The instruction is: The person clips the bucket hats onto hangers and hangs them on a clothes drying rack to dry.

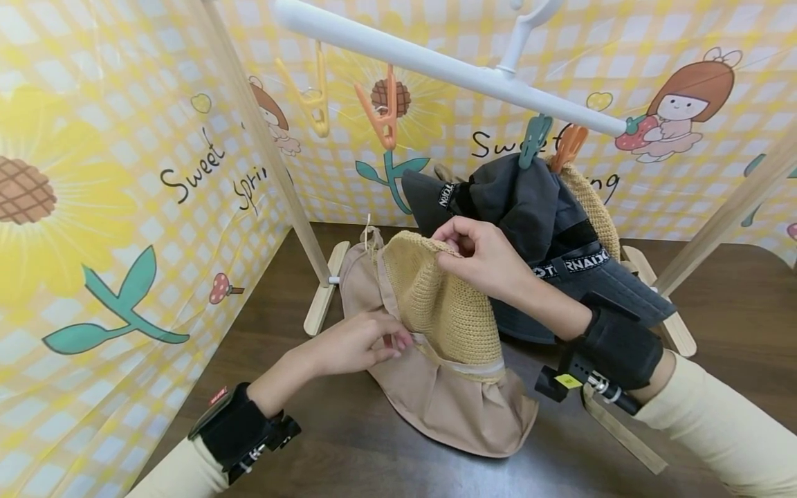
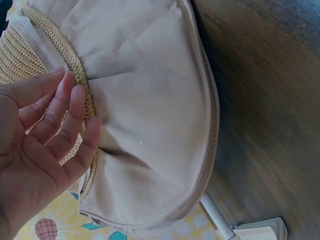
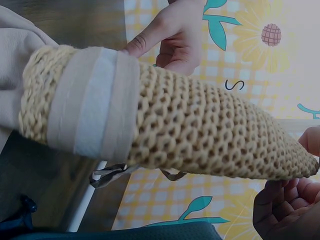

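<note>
A sun hat with a yellow knitted crown (image 1: 463, 315) and a wide beige brim (image 2: 145, 100) hangs tilted from my right hand (image 1: 479, 252). That hand pinches the top of the crown between thumb and fingers; in the right wrist view the knitted crown (image 3: 200, 125) narrows toward those fingers. My left hand (image 1: 367, 344) is at the seam of crown and brim, its fingers loosely bent. In the left wrist view the left hand (image 2: 45, 135) has thumb and index tips close together beside the pale inner band (image 2: 42, 47), with no cloth visibly between them.
A dark grey bucket hat (image 1: 517, 207) hangs from the white rod (image 1: 405, 52) by a green clip (image 1: 534, 140) and an orange clip (image 1: 569, 147). A yellow clip (image 1: 313, 104) and another orange clip (image 1: 382, 111) hang farther left. Wooden posts (image 1: 274, 152) flank the brown table (image 1: 261, 401).
</note>
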{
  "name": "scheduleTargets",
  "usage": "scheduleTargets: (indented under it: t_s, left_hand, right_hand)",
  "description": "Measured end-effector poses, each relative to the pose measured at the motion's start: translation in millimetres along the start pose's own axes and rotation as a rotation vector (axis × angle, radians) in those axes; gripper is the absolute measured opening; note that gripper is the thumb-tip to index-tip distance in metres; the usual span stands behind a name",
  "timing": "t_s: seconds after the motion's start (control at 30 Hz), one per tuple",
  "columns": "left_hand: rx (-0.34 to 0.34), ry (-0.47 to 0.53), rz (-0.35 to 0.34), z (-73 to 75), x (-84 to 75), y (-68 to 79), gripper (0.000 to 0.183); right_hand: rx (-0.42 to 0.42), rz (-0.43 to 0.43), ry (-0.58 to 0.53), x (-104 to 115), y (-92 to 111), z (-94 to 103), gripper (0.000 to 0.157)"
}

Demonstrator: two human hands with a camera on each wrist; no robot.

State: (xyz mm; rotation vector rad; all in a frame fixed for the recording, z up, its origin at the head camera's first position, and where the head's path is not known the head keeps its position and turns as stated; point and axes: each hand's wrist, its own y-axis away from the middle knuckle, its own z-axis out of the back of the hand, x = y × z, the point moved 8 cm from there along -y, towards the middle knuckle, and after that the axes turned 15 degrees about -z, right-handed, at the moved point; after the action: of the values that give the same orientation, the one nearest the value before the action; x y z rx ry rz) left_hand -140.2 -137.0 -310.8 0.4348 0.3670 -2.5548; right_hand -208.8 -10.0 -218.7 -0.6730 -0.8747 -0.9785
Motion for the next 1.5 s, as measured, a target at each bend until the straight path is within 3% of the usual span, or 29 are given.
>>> scheduleTargets:
  t_s: [1.5]
  left_hand:
    - [-0.002,-0.034,-0.006,4.4,-2.0,0.0,0.016]
  right_hand:
    - [-0.014,0.044,0.001,13.4,-3.8,3.4,0.017]
